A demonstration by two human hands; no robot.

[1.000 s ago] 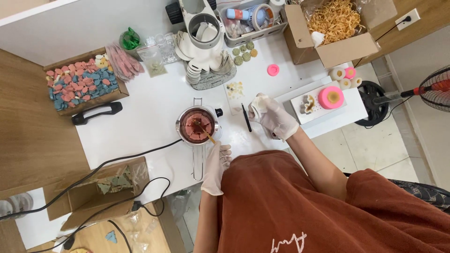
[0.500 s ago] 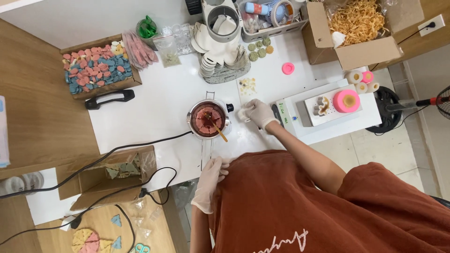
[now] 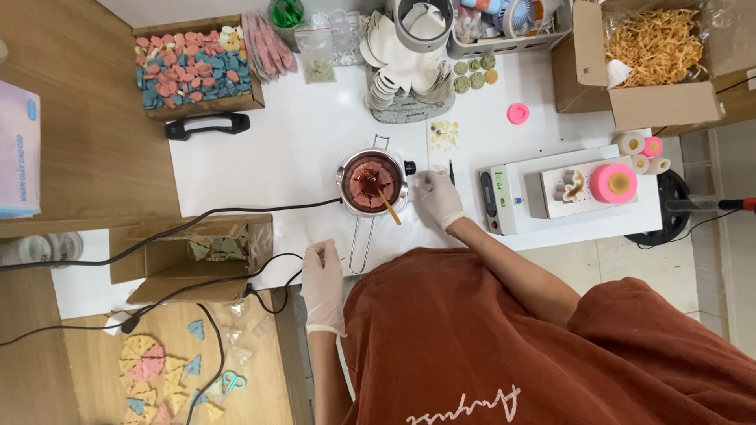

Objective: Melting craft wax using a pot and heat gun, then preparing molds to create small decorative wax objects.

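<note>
A small metal melting pot (image 3: 370, 182) with dark red liquid stands mid-table, and a wooden stick (image 3: 388, 208) leans out over its rim. The pot's wire handle (image 3: 358, 244) points toward me. My right hand (image 3: 438, 198), in a white glove, rests on the table just right of the pot, fingers loosely bent, next to black tweezers (image 3: 451, 171). My gloved left hand (image 3: 322, 285) lies at the table's near edge, left of the handle, with nothing visible in it.
A white scale (image 3: 512, 201) carries a white mould (image 3: 568, 187) and a pink round mould (image 3: 613, 182). Also here: a tray of pink and blue pieces (image 3: 193, 69), a box of straw filler (image 3: 657, 47), stacked white dishes (image 3: 398, 79), an open carton (image 3: 193, 252) and black cables (image 3: 236, 214).
My right hand has moved left, closer to the pot. My left hand has slid left and away from the pot handle to the table edge. The view has shifted slightly.
</note>
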